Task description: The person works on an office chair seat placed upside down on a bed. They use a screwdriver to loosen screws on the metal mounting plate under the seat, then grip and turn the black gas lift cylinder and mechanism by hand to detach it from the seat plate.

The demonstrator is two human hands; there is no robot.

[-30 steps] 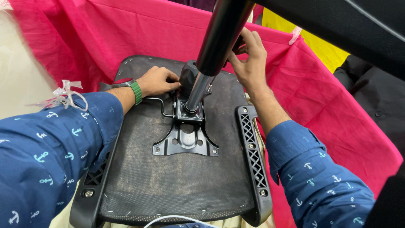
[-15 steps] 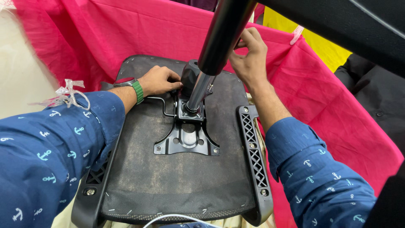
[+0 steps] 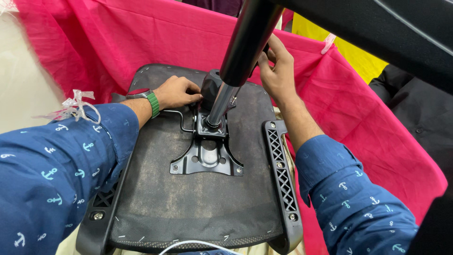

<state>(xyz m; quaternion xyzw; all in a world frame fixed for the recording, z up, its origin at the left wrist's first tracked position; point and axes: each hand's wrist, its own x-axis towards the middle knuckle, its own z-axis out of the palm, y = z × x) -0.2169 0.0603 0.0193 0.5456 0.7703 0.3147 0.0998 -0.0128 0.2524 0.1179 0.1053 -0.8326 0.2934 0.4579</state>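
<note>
Blue anchor-print sleeves (image 3: 56,160); green watch strap (image 3: 152,104) on left wrist.

Left hand (image 3: 177,92) curled palm-down (fingers bent); right hand (image 3: 277,75) raised, fingers upright.

Upturned black chair seat (image 3: 188,208), metal mechanism plate (image 3: 207,158), gas cylinder (image 3: 236,66) standing upright.

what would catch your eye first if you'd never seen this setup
The bright pink cloth filling the background, and on it an upside-down black chair seat with a metal plate bolted at its middle. A black and silver column rises from that plate toward the camera. The left hand rests at the column's base and the right hand touches it higher up.
</note>
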